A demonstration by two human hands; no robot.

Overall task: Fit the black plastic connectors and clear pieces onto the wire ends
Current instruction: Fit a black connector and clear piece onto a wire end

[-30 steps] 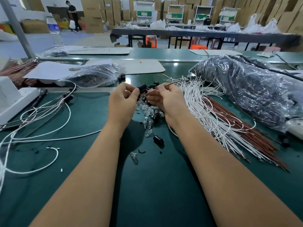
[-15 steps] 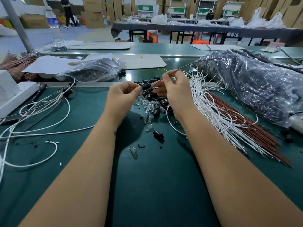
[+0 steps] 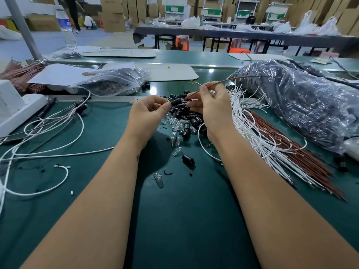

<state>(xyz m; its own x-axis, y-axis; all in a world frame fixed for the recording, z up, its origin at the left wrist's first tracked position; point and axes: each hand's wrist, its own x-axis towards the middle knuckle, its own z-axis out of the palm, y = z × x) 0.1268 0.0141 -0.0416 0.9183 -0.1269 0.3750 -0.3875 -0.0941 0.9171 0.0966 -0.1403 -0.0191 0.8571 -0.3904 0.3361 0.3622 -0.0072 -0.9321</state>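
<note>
My left hand (image 3: 147, 111) pinches a black plastic connector (image 3: 176, 103) between thumb and forefinger. My right hand (image 3: 211, 107) pinches a thin brown wire (image 3: 239, 78) whose near end meets that connector; the wire arcs away to the right. Below both hands lies a heap of black connectors (image 3: 191, 118) mixed with clear pieces (image 3: 175, 124) on the green mat. One loose black connector (image 3: 188, 159) and a clear piece (image 3: 159, 179) lie nearer me. A fan of white wires (image 3: 256, 133) and brown wires (image 3: 303, 152) spreads right of my right hand.
A big dark plastic bag (image 3: 310, 105) fills the right side. A smaller clear bag of parts (image 3: 114, 82) sits behind my left hand. Looped white cables (image 3: 48, 136) and a white device (image 3: 17, 109) occupy the left. A water bottle (image 3: 66, 26) stands far left.
My right hand has lifted the brown wire off the bundle and brought its end to the connector in my left hand. Both hands sit slightly higher over the heap.
</note>
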